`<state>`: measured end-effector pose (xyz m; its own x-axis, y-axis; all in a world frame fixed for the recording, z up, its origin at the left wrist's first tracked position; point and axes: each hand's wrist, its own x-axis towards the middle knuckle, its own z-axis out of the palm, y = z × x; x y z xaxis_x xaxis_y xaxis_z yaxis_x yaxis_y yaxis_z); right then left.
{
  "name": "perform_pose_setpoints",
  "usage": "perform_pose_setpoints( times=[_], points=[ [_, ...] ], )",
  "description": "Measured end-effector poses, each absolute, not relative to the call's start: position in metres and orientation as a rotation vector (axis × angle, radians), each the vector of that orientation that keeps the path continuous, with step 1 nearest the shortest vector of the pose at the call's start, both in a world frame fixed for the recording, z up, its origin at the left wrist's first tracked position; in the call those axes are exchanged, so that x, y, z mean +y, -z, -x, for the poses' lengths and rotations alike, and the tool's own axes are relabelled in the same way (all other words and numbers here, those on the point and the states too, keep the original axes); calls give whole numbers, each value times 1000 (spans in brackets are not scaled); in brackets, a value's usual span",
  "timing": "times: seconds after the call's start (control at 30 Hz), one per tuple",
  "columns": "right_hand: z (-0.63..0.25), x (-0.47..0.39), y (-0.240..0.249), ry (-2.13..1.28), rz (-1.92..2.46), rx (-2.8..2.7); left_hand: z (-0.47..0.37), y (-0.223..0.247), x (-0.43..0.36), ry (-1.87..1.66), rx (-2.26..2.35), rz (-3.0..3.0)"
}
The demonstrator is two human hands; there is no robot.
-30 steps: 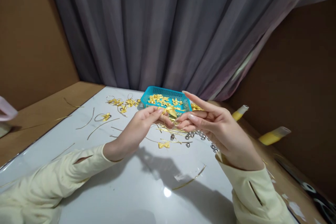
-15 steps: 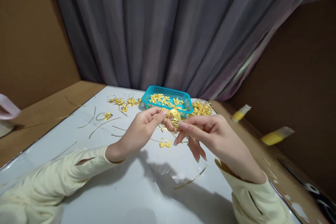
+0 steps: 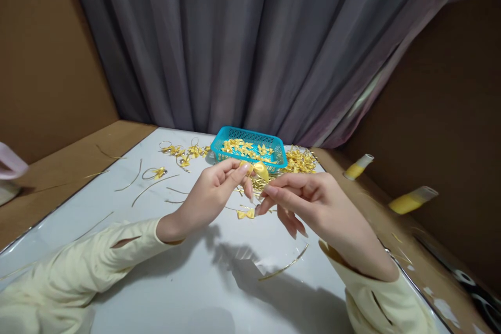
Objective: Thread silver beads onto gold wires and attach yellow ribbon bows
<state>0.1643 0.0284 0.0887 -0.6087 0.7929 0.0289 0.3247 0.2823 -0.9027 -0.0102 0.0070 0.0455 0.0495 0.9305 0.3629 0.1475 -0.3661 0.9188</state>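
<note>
My left hand (image 3: pixel 211 190) pinches one end of a yellow ribbon bow (image 3: pixel 259 169) between thumb and forefinger, above the white table. At the bow's lower right edge, my right hand (image 3: pixel 305 198) has its thumb and forefinger pressed together; what lies between those fingertips is too small to make out. Its lower fingers hang loosely apart. Below the hands, another yellow bow (image 3: pixel 245 214) lies on the table beside a thin gold wire. Gold twist wires (image 3: pixel 263 183) are bunched behind the fingers, partly hidden by them.
A turquoise basket (image 3: pixel 282 152) holding yellow ribbon flowers stands at the back. Right of it is a pile of gold pieces (image 3: pixel 301 160). Wired flowers (image 3: pixel 194 152) and loose wires lie left. Two yellow spools (image 3: pixel 413 201) and black scissors (image 3: pixel 479 287) are at the right.
The fingers of my right hand have shifted slightly left near the bow, and its lower fingers have moved a little. My left hand still holds the bow in nearly the same place.
</note>
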Motion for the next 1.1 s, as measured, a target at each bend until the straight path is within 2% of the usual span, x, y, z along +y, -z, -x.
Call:
perform_pose_setpoints(
  times=[0.63,0.93,1.1],
  points=[
    [-160,22,-84,-1168,997,-2055,11,-46,7,-1328,1083,-1647],
    [-146,14,-61,-707,898,-2090,10,-39,6,-1368,1074,-1600],
    [-143,13,-59,-657,862,-2082,8,-37,5,-1402,1227,-1704]
  ],
)
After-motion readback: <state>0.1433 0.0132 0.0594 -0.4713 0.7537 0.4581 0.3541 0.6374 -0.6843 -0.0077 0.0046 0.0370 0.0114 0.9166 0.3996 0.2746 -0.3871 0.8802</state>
